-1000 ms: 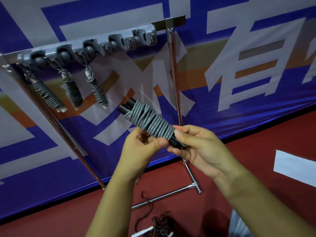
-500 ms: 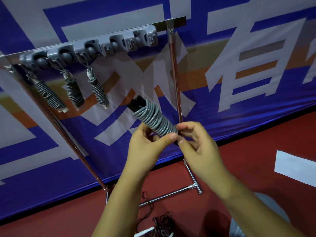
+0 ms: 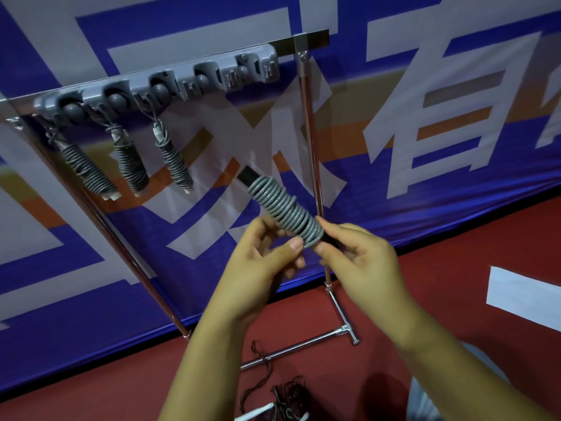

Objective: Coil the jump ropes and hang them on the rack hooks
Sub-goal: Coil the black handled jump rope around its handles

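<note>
A grey jump rope (image 3: 283, 209) is wound in tight coils around its black handles, tilted up to the left. My left hand (image 3: 261, 268) grips its lower end from below, thumb on the last coils. My right hand (image 3: 361, 262) pinches the same lower end from the right. Above left, the grey hook strip (image 3: 170, 83) on the metal rack carries three coiled ropes: one at the left (image 3: 88, 171), one in the middle (image 3: 132, 165) and one to the right (image 3: 176, 162). The strip's right-hand hooks (image 3: 239, 72) hold nothing.
The rack's right upright (image 3: 312, 165) stands just behind the held rope, its foot bar (image 3: 303, 347) on the red floor. A tangle of dark rope (image 3: 285, 393) with a white handle lies below my arms. A blue banner (image 3: 425, 132) hangs behind; a white patch (image 3: 525, 296) marks the floor.
The coiled rope has tilted more upright and shifted slightly right. My right hand has moved from gripping the black handle end to pinching at the last coils.
</note>
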A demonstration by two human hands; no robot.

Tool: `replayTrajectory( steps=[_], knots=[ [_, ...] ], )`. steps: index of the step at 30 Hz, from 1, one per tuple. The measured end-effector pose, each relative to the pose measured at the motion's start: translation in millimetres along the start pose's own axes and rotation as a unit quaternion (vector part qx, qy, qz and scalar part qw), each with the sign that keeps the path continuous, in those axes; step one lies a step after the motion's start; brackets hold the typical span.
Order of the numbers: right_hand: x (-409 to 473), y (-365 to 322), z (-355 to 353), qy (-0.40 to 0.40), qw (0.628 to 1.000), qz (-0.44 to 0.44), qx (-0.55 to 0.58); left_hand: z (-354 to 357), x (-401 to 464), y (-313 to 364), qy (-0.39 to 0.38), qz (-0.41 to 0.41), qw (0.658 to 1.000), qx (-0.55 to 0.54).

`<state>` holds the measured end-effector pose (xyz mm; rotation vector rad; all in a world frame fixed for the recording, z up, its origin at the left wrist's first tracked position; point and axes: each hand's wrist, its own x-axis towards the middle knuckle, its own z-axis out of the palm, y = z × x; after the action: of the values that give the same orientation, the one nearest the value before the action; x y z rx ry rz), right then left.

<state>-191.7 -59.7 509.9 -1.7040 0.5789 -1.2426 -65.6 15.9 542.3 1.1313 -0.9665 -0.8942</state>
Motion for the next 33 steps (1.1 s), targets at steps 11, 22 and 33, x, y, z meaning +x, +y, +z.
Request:
replayTrajectory(
  steps=[11, 22, 33],
  knots=[
    [2, -28, -15, -0.133, 0.949, 0.164, 0.235, -17, -1, 24, -0.119, 0.012, 0.992, 0.045],
    [3, -35, -18, -0.114, 0.909, 0.271, 0.295, -15, -3, 24, -0.098, -0.009, 0.994, 0.051],
    [1, -40, -11, -0.082, 0.908, 0.292, 0.291, -1, -6, 11, 0.042, 0.048, 0.979, 0.192]
  ],
)
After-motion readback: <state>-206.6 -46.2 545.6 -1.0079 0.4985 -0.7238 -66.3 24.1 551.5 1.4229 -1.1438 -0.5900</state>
